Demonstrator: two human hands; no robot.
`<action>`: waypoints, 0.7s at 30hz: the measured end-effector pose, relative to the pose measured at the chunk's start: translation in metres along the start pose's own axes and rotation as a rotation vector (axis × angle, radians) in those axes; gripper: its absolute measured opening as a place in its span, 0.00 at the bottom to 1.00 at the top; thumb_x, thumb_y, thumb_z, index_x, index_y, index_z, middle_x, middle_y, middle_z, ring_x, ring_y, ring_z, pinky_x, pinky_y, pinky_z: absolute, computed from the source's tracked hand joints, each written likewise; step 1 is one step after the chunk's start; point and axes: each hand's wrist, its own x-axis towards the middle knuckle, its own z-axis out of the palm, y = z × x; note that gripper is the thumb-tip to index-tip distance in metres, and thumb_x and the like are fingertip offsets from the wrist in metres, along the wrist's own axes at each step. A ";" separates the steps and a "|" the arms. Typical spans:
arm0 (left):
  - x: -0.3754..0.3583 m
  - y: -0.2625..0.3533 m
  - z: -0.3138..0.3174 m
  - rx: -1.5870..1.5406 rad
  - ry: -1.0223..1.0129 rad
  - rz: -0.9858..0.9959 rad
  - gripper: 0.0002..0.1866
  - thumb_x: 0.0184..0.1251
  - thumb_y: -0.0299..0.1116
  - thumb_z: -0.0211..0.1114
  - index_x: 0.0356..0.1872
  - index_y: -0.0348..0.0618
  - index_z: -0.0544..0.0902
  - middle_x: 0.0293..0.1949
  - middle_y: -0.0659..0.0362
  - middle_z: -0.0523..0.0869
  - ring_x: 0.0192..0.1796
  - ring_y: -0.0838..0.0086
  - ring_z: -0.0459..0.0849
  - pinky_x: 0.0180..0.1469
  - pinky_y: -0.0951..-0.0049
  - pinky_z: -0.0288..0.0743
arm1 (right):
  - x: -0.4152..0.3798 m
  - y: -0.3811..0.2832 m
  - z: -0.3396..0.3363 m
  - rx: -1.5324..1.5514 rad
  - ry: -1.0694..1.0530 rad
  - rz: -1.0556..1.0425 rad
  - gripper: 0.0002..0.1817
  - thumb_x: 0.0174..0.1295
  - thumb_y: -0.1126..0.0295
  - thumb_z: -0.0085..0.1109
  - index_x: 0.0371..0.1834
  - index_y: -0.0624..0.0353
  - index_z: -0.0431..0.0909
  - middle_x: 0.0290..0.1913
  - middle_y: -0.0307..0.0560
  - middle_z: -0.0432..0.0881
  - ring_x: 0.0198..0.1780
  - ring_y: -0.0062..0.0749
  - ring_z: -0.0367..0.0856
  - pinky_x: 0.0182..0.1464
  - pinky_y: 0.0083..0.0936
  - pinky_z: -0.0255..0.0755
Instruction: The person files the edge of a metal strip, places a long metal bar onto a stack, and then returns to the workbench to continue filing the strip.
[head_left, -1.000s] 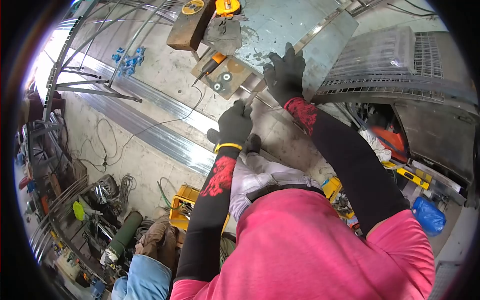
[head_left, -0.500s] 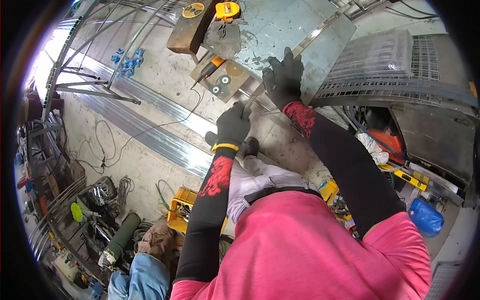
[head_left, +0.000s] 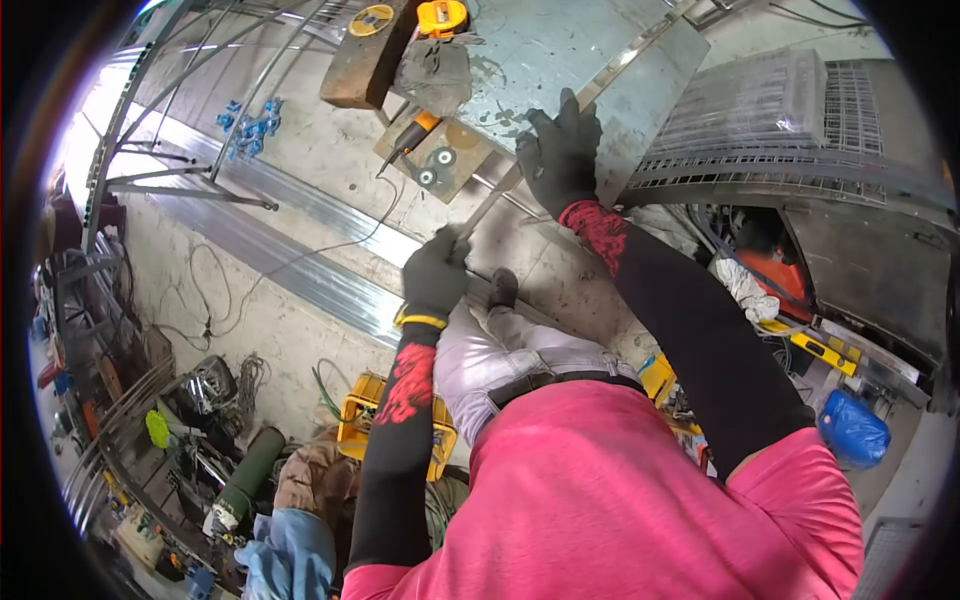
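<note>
We're in a workshop, a metalworking one by the look of it: long metal profiles (head_left: pixel 290 270) lie across the stained floor (head_left: pixel 250 290), with wire mesh panels (head_left: pixel 855 120) stacked at the right. There's a tape measure (head_left: pixel 441 18) up on the worktable (head_left: pixel 540 60), a yellow spirit level (head_left: pixel 822 352) by the cabinet (head_left: pixel 865 270), and what might be cables and tools crowding the dim left edge.

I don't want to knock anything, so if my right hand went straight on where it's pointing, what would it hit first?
Your right hand's way looks free over the stained worktop, between tape measure and metal strip, though its height is unclear.
</note>
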 end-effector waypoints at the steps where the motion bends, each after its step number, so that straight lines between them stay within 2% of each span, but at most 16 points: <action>1: 0.000 -0.007 -0.003 -0.059 -0.008 -0.013 0.15 0.76 0.46 0.67 0.54 0.51 0.90 0.36 0.46 0.92 0.41 0.48 0.92 0.43 0.49 0.85 | 0.004 0.004 0.002 -0.008 0.005 0.008 0.21 0.63 0.63 0.66 0.58 0.57 0.87 0.75 0.71 0.70 0.65 0.71 0.71 0.73 0.62 0.62; 2: -0.005 -0.013 -0.003 -0.117 -0.022 -0.039 0.14 0.75 0.46 0.67 0.53 0.53 0.90 0.39 0.46 0.93 0.42 0.48 0.93 0.44 0.48 0.84 | 0.003 0.005 0.003 0.037 0.000 0.011 0.21 0.64 0.63 0.65 0.58 0.57 0.87 0.75 0.71 0.69 0.66 0.73 0.71 0.73 0.63 0.61; 4: 0.009 0.008 0.017 -0.070 -0.029 -0.108 0.14 0.75 0.46 0.67 0.51 0.50 0.89 0.37 0.44 0.92 0.43 0.44 0.91 0.44 0.44 0.83 | -0.001 0.001 0.003 0.095 -0.006 0.002 0.21 0.64 0.63 0.65 0.59 0.57 0.87 0.76 0.71 0.69 0.67 0.75 0.70 0.74 0.64 0.61; 6: 0.027 0.029 0.039 -0.117 0.122 0.022 0.14 0.75 0.46 0.66 0.47 0.46 0.86 0.35 0.41 0.89 0.43 0.38 0.89 0.44 0.41 0.81 | 0.000 0.002 0.003 0.083 -0.039 0.030 0.21 0.64 0.63 0.65 0.59 0.58 0.87 0.76 0.71 0.69 0.69 0.79 0.68 0.74 0.66 0.60; 7: 0.029 0.031 0.038 -0.103 0.109 0.026 0.14 0.75 0.45 0.66 0.48 0.46 0.86 0.35 0.41 0.90 0.43 0.38 0.89 0.44 0.41 0.81 | 0.001 0.004 0.005 0.078 -0.031 0.029 0.21 0.64 0.63 0.65 0.59 0.58 0.87 0.76 0.71 0.69 0.69 0.79 0.68 0.74 0.66 0.60; 9: 0.021 0.025 0.027 -0.079 0.059 0.032 0.14 0.76 0.45 0.66 0.50 0.47 0.87 0.35 0.42 0.90 0.42 0.39 0.89 0.44 0.42 0.81 | -0.002 0.006 0.010 0.102 -0.034 0.035 0.20 0.65 0.61 0.64 0.58 0.57 0.85 0.77 0.72 0.66 0.75 0.87 0.60 0.76 0.74 0.52; 12: -0.005 -0.006 -0.004 -0.093 0.046 0.041 0.15 0.76 0.44 0.68 0.54 0.48 0.89 0.34 0.46 0.91 0.37 0.45 0.91 0.39 0.49 0.83 | 0.001 0.003 0.004 0.113 -0.052 0.044 0.20 0.65 0.62 0.63 0.57 0.57 0.85 0.77 0.71 0.65 0.75 0.86 0.60 0.77 0.74 0.52; 14: -0.007 -0.004 -0.001 -0.141 0.038 -0.001 0.14 0.76 0.44 0.68 0.52 0.48 0.89 0.33 0.46 0.91 0.37 0.44 0.91 0.38 0.49 0.83 | 0.001 0.002 0.004 0.098 -0.046 0.055 0.20 0.65 0.62 0.63 0.57 0.57 0.85 0.78 0.71 0.65 0.76 0.85 0.60 0.77 0.74 0.52; 16: 0.006 0.011 0.031 -0.085 0.084 -0.049 0.16 0.77 0.46 0.68 0.50 0.44 0.90 0.35 0.43 0.91 0.39 0.44 0.92 0.41 0.49 0.84 | 0.004 0.000 0.004 0.096 -0.042 0.048 0.19 0.65 0.62 0.63 0.57 0.57 0.85 0.78 0.71 0.65 0.76 0.85 0.60 0.77 0.73 0.52; 18: 0.020 0.046 0.038 0.005 0.121 -0.036 0.17 0.79 0.50 0.63 0.51 0.49 0.88 0.37 0.44 0.91 0.42 0.41 0.90 0.45 0.43 0.83 | 0.003 0.002 0.004 0.122 -0.065 0.083 0.19 0.65 0.62 0.63 0.57 0.57 0.85 0.78 0.71 0.64 0.76 0.85 0.59 0.78 0.73 0.52; 19: 0.019 0.051 0.034 0.034 0.111 -0.053 0.16 0.79 0.49 0.64 0.51 0.49 0.88 0.37 0.45 0.91 0.42 0.42 0.90 0.44 0.44 0.83 | 0.003 0.003 0.003 0.118 -0.062 0.083 0.19 0.65 0.62 0.63 0.57 0.57 0.85 0.78 0.71 0.64 0.76 0.85 0.59 0.78 0.73 0.52; 21: 0.009 0.047 0.027 0.049 0.118 -0.046 0.14 0.78 0.46 0.66 0.50 0.48 0.88 0.36 0.46 0.91 0.41 0.43 0.91 0.42 0.47 0.84 | 0.000 0.002 0.003 0.085 -0.033 0.076 0.20 0.66 0.63 0.64 0.58 0.59 0.87 0.77 0.71 0.68 0.72 0.77 0.66 0.77 0.66 0.57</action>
